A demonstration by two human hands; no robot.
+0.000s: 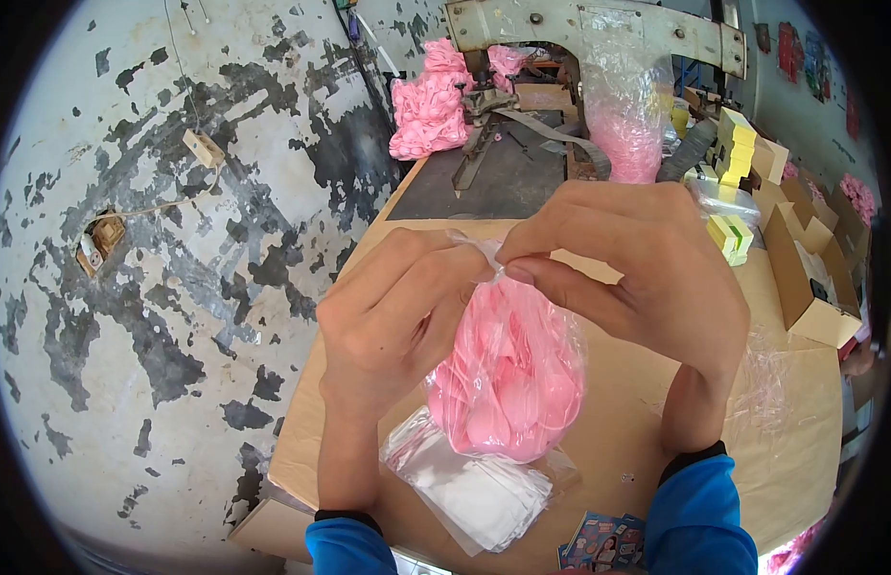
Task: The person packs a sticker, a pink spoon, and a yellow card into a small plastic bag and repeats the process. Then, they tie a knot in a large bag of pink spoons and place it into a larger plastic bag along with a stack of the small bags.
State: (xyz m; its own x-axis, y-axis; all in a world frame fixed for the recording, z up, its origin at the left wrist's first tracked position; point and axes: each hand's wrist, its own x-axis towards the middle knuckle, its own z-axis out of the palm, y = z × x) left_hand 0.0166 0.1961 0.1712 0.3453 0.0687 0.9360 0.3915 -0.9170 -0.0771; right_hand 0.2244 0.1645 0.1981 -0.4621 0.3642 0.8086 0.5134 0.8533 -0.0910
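A clear plastic bag of pink items (510, 374) hangs in front of me above the table. My left hand (393, 311) grips the bag's neck from the left. My right hand (623, 264) pinches the top of the bag from the right, fingertips meeting the left hand's at the twisted opening. Both wrists end in blue sleeves. Below the bag a stack of empty clear bags (469, 489) lies on the brown cardboard-covered table (618, 422).
A grey machine (599, 34) stands at the far end, with pink heaps (428, 105) and a bagged pink bundle (623, 115) beside it. Cardboard boxes (810, 278) and yellow packs (733, 144) crowd the right side. Printed cards (603, 541) lie at the near edge. A peeling wall (177, 240) runs along the left.
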